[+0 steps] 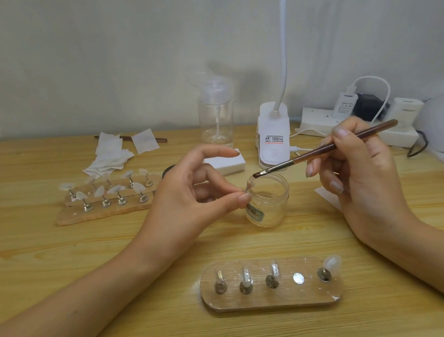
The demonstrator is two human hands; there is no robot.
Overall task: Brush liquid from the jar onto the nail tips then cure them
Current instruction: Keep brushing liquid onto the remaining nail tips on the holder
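Note:
My left hand (191,194) pinches a nail tip on its small stand (249,186) between thumb and middle finger, just over the left rim of the open glass jar (268,202). My right hand (362,173) grips a brown brush (320,151); its bristles sit on the held tip above the jar mouth. A wooden holder board (271,298) lies near me with several metal stands, some carrying clear tips, and one bare magnet spot (298,278).
A second wooden board (99,214) with several tips on stands lies at the left, white wipes (111,155) behind it. A clear pump bottle (216,115), a white clip lamp (273,137), a power strip (318,118) and a white curing lamp (443,124) stand at the back.

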